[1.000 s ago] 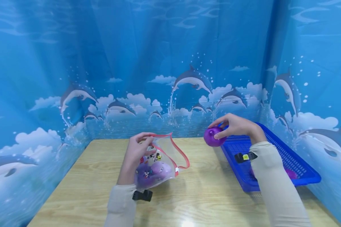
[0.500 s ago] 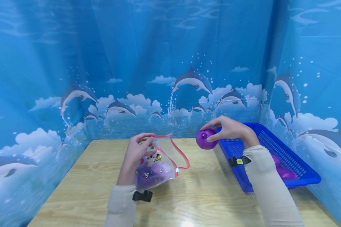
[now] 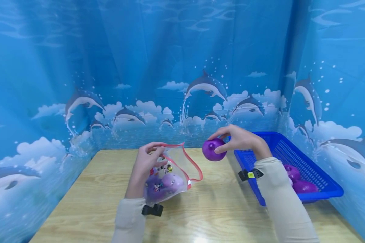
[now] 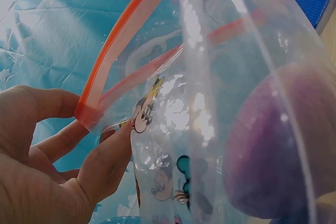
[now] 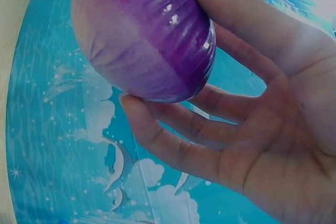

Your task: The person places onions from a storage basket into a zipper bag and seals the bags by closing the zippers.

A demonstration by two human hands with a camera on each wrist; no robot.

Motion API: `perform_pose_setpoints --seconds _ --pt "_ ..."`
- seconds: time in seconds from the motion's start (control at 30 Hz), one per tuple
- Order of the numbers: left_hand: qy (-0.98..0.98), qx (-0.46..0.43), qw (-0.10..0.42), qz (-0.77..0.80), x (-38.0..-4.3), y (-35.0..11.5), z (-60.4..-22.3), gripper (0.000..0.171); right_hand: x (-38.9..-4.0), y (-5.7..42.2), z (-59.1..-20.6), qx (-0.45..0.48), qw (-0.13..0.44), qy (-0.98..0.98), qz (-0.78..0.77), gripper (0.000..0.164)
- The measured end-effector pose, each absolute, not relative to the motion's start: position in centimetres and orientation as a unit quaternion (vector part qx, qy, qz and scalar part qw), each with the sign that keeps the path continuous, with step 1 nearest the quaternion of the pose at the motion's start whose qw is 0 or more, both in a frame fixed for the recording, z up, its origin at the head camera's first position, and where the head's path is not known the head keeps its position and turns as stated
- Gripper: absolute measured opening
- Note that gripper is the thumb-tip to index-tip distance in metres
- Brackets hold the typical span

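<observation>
My left hand [image 3: 147, 161] pinches the upper left corner of a clear zip bag [image 4: 163, 145] with a red edge and cartoon prints. The bag's mouth gapes toward the right. Through its wall show purple onions [image 4: 278, 145] at the bottom. My right hand [image 5: 262, 108] holds another purple onion [image 5: 147, 35], glossy and streaked, between thumb and fingertips. This onion [image 3: 214, 149] is in the air, a little to the right of the bag's mouth and apart from it.
A blue plastic basket [image 3: 314, 166] with slotted walls stands on the right, behind the right forearm. Purple onions [image 3: 305, 186] lie in its near end. Wooden table [image 3: 97, 189] lies beneath everything, and a dolphin-print curtain [image 3: 158, 67] encloses the back and sides.
My right hand has moved left with the onion, away from the basket and closer to the bag. More onions in the basket show now. The left hand and bag have stayed put.
</observation>
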State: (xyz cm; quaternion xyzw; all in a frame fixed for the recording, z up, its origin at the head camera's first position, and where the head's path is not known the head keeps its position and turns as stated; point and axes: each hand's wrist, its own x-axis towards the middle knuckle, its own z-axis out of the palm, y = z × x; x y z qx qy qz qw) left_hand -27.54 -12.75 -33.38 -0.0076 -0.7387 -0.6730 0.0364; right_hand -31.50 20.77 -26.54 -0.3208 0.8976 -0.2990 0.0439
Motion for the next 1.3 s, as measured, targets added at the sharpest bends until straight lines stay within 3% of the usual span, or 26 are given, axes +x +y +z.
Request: perform_pose_setpoints --seconds 1.3 --pt "-0.740 -0.003 0.032 -0.672 -27.5 -12.6 -33.3 0.028 -30.4 14.5 -27.7 -0.398 0.059 0.860 -0.315 0.042"
